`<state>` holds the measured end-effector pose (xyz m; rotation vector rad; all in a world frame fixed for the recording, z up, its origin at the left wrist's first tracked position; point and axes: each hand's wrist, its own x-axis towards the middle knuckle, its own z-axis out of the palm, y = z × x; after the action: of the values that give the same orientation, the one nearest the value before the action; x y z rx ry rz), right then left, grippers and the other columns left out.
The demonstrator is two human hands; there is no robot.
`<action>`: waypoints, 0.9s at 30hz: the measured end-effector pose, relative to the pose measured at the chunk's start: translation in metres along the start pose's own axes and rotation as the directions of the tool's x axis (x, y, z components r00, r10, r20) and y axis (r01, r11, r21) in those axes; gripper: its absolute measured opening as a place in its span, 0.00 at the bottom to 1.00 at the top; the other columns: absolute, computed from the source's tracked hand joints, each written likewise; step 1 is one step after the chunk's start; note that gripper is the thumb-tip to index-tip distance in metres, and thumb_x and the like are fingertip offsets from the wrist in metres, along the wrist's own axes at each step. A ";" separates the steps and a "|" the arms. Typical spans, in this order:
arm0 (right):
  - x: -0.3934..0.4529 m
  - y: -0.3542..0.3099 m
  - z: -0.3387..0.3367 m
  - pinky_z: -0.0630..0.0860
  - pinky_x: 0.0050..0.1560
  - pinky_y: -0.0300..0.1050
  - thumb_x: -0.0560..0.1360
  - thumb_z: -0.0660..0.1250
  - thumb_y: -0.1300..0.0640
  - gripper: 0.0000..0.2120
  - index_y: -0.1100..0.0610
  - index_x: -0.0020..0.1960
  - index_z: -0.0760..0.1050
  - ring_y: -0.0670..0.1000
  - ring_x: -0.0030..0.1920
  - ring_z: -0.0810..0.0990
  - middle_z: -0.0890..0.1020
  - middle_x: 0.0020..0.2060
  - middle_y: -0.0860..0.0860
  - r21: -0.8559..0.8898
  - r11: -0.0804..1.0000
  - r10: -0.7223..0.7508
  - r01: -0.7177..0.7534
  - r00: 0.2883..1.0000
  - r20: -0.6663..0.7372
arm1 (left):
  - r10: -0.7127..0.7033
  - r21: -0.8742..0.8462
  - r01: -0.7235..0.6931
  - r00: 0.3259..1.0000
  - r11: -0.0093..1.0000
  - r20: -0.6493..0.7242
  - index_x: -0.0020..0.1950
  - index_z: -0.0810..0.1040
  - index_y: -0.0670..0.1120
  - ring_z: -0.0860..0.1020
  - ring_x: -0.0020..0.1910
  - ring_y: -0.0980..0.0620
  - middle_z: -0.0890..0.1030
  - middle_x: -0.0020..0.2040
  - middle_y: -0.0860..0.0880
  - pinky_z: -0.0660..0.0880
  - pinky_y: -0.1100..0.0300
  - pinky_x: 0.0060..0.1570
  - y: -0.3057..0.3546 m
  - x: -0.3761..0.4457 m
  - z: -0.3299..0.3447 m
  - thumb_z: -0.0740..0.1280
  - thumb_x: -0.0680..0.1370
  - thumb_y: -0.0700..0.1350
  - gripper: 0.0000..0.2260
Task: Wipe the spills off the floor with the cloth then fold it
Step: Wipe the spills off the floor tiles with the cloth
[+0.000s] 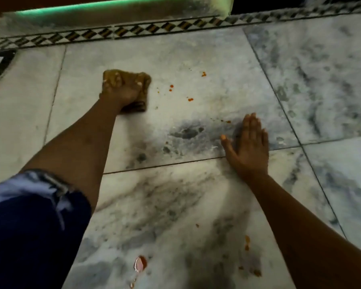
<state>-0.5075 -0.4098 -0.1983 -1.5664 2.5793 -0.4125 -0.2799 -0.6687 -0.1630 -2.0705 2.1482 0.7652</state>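
Left hand (121,91) pressing a bunched brown cloth (127,88) on the marble floor (196,195), fingers curled over it, small orange spills (171,88) just right of the cloth, right hand (248,149) flat on the floor, fingers straight, well right of the cloth, red blob (140,263) near the camera

Brown-mustard cloth (127,88). White marble floor (196,195) with grey veins and dark smudges. Orange-red spills (171,86) in small dots, one glossy red blob (140,263) near the bottom. Black, white and tan diamond border (154,30). Green glowing strip (96,6). Navy sleeve (29,226), pale cuff.
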 end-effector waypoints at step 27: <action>0.002 0.002 0.009 0.45 0.74 0.53 0.72 0.45 0.33 0.43 0.61 0.76 0.50 0.56 0.76 0.52 0.53 0.76 0.58 -0.048 0.999 -0.003 0.006 0.997 0.071 | 0.363 0.273 -0.343 0.931 0.899 -0.026 0.74 0.47 0.64 0.38 0.76 0.43 0.42 0.78 0.54 0.42 0.42 0.71 0.023 -0.077 0.055 0.48 0.81 0.58 0.22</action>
<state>-0.5080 -0.4120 -0.2073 -1.5722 2.5515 -0.2914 -0.3104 -0.5771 -0.1753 -1.6254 2.5456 0.3928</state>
